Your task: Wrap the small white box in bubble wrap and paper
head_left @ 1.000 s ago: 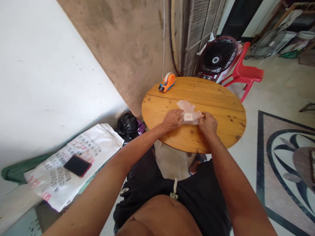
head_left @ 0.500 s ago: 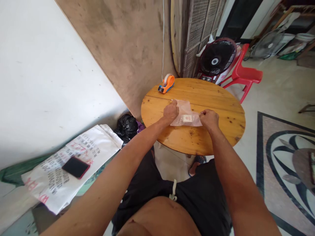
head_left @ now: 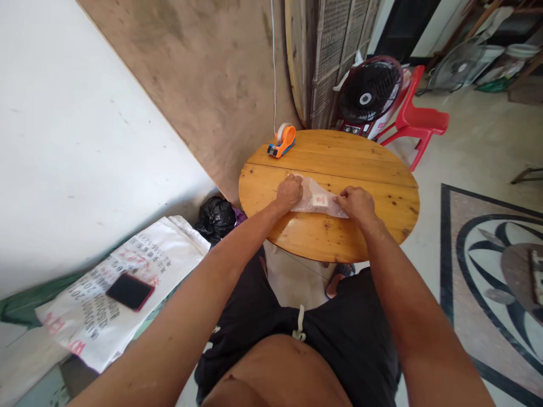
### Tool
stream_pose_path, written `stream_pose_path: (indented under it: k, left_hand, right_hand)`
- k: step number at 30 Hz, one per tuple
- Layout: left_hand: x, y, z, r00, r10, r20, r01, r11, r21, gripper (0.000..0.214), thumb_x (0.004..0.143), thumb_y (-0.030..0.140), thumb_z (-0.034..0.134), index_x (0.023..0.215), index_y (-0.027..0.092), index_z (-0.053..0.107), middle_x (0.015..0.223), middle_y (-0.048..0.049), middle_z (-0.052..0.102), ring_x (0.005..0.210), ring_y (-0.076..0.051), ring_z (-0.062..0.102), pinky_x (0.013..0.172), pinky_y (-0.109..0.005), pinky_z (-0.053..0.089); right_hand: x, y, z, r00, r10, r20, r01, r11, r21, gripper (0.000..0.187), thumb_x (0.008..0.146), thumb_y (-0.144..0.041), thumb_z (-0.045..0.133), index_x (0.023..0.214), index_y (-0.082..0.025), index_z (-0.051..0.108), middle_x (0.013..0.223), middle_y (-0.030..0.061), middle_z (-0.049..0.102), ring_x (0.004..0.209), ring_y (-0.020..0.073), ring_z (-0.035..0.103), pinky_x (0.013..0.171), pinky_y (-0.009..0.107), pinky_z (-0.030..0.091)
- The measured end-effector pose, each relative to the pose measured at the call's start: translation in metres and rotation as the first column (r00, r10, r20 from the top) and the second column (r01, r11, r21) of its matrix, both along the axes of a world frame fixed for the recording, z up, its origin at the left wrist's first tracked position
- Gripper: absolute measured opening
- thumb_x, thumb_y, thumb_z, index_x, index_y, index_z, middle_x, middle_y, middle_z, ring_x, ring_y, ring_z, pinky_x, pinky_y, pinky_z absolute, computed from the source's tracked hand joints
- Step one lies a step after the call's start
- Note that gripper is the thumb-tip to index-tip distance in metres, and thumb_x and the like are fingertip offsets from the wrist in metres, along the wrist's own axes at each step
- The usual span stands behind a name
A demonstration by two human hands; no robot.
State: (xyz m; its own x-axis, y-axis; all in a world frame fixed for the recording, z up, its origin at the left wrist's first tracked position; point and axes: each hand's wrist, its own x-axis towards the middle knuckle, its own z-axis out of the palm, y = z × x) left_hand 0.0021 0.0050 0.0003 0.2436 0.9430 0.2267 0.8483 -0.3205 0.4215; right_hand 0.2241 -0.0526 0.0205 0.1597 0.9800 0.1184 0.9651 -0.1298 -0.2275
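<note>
A sheet of pinkish, see-through plastic wrap (head_left: 309, 191) lies on the round wooden table (head_left: 365, 164). On or beneath the film is a small white box (head_left: 319, 200) with red print; I cannot tell which. My left hand (head_left: 290, 191) is closed on the wrap's left end, its fingers curled and partly hidden. At the other end, my right hand (head_left: 355, 201) pinches the wrap between thumb and fingers, just right of the box. From the left hand, the wrap's upper edge slopes down toward the right hand.
An orange tape dispenser (head_left: 283, 140) stands at the table's far left edge. Behind the table are a dark fan (head_left: 365, 98) and a red plastic chair (head_left: 422, 118). To the left, a phone (head_left: 130, 291) rests on white printed sacks (head_left: 169, 243), near a black plastic bag (head_left: 215, 218).
The wrap's upper flap, spread wide before, now slants down to the right. My right hand has shifted a little left, closer to the box. The left hand still grips its end.
</note>
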Motion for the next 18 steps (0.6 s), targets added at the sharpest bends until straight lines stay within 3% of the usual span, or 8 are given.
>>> stream_pose_path:
  k: [4,7,11,15,18]
  left_hand:
    - [0.001,-0.004,0.005,0.998,-0.012,-0.061,0.015,0.998,0.054,0.023,0.092,0.023,0.055,0.11,0.013,0.065,0.12,-0.0195,0.06,0.113,-0.032,0.057,0.096,-0.044,0.049]
    - [0.0,-0.007,0.008,0.99,0.039,-0.132,-0.026,0.994,0.104,0.032,0.092,0.028,0.056,0.12,0.014,0.062,0.141,-0.0213,0.049,0.127,-0.035,0.048,0.103,-0.05,0.043]
    - [-0.005,-0.011,0.011,0.955,0.04,-0.293,0.023,0.977,0.211,0.034,0.092,0.03,0.054,0.123,0.015,0.061,0.155,-0.0184,0.037,0.14,-0.035,0.034,0.114,-0.054,0.028]
    - [-0.008,-0.015,0.015,0.919,-0.042,-0.392,0.159,0.95,0.27,0.028,0.093,0.024,0.048,0.111,0.014,0.068,0.142,-0.0179,0.051,0.132,-0.033,0.043,0.113,-0.052,0.029]
    - [-0.006,-0.018,0.018,0.901,-0.119,-0.418,0.216,0.957,0.195,0.03,0.096,0.026,0.045,0.1,0.013,0.072,0.12,-0.0182,0.064,0.119,-0.033,0.052,0.105,-0.051,0.036]
  right_hand:
    - [-0.005,0.006,0.003,0.999,0.032,0.008,-0.032,0.997,0.065,0.034,0.091,-0.042,0.055,0.094,-0.016,0.077,0.101,0.0168,0.073,0.091,0.0276,0.066,0.08,0.037,0.048]
    - [-0.002,0.008,0.004,0.994,-0.074,-0.08,0.075,0.997,0.008,0.039,0.093,-0.042,0.05,0.091,-0.014,0.077,0.092,0.0172,0.074,0.087,0.0278,0.066,0.077,0.036,0.048]
    - [0.006,0.003,0.002,0.98,-0.189,-0.068,0.181,0.977,-0.109,0.033,0.089,-0.031,0.053,0.102,-0.01,0.076,0.105,0.022,0.073,0.098,0.0315,0.066,0.084,0.038,0.049]
    - [0.006,-0.008,0.003,0.978,-0.207,0.024,0.209,0.971,-0.115,0.036,0.085,-0.027,0.059,0.112,-0.006,0.07,0.11,0.0264,0.069,0.103,0.0362,0.064,0.085,0.042,0.049]
    - [0.001,-0.012,0.007,0.977,-0.188,0.104,0.193,0.98,-0.043,0.038,0.086,-0.024,0.059,0.118,-0.003,0.065,0.113,0.0295,0.066,0.101,0.0368,0.066,0.084,0.043,0.05]
